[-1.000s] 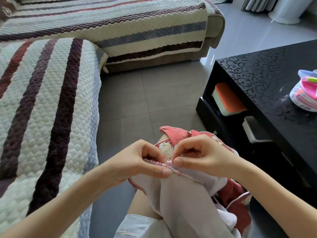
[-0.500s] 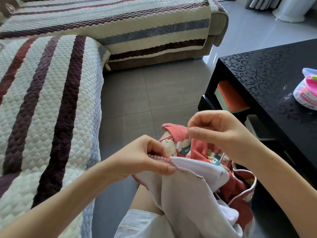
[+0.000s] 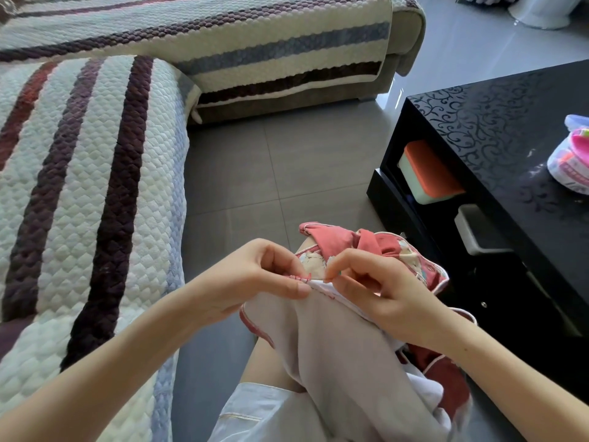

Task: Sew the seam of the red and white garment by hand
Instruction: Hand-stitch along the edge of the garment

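The red and white garment (image 3: 347,355) lies bunched over my lap, its white inside facing up and red printed cloth behind. My left hand (image 3: 255,279) pinches the seam edge (image 3: 301,278), where a row of red stitches shows beside the thumb. My right hand (image 3: 379,288) is just right of it, thumb and forefinger pinched together at the seam on a thin needle (image 3: 330,275), barely visible. The two hands almost touch.
A quilted striped sofa cover (image 3: 79,202) fills the left, with another sofa section (image 3: 255,43) at the back. On the right stands a black glossy table (image 3: 497,129) holding a pink and white container (image 3: 573,161), with an orange-lidded box (image 3: 427,173) on its shelf. Grey floor tiles (image 3: 287,161) lie between.
My right hand, which had lifted up and away pulling thread, has come back down to the seam beside my left hand. My left hand has kept its pinch on the edge.
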`<state>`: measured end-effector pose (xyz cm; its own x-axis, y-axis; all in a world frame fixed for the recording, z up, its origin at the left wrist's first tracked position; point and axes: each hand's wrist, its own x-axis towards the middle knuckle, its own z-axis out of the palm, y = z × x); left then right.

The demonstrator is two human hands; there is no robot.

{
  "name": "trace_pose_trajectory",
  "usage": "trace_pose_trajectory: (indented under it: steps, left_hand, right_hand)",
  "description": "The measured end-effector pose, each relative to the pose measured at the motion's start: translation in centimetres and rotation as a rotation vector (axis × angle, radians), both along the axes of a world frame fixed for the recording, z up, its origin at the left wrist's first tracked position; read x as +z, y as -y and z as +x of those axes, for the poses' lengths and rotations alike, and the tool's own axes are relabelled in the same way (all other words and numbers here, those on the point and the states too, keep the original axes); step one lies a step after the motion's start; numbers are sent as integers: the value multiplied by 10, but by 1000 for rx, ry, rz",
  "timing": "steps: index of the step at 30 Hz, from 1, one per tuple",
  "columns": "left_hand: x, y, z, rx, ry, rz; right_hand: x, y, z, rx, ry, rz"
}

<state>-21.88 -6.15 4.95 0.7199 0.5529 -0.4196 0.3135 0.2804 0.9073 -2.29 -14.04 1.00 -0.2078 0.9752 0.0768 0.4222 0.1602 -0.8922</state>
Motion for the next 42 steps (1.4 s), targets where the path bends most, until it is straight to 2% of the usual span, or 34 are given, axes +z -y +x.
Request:
trace_pose_trajectory:
  steps: [28,42]
  left_hand:
    - [3,-2,3,-39,-1,-71]
    - [9,1,4,-52,71,-136]
  right_hand:
    - [-5,2,1,14,-203,-58]
    - [-7,-3,0,59,-327,-89]
